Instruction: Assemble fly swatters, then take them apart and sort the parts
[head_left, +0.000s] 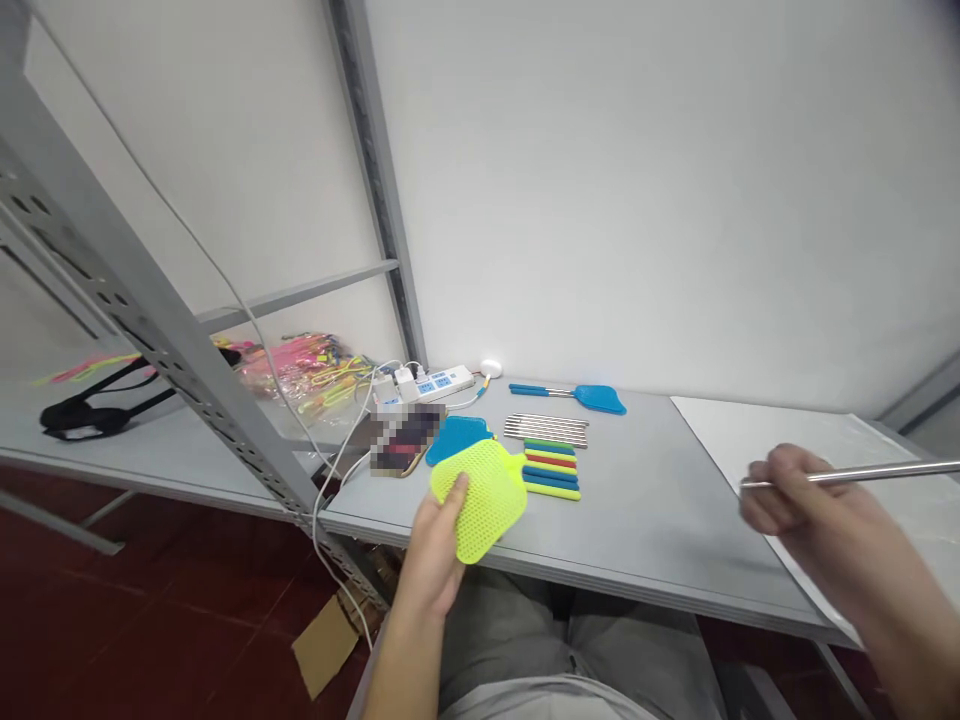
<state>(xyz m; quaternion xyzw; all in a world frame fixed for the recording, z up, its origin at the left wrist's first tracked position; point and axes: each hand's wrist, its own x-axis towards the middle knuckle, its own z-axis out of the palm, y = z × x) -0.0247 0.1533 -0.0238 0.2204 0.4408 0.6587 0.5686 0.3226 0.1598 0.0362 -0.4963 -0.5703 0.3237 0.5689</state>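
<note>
A yellow fly swatter head is gripped at its left edge by my left hand, thumb on top, above the table's front edge. Out to the right, my right hand is closed around a thin metal rod that runs off the right side of the view. Several coloured handles in green, red, blue and yellow lie in a row just beyond the yellow head. Behind them is a row of silver rods. A blue swatter head lies partly hidden behind the yellow one.
An assembled blue swatter lies near the wall. A phone and a power strip with cables are at the left, beside a grey shelf post. Plastic-bagged colourful items sit further left. A white sheet covers the right side.
</note>
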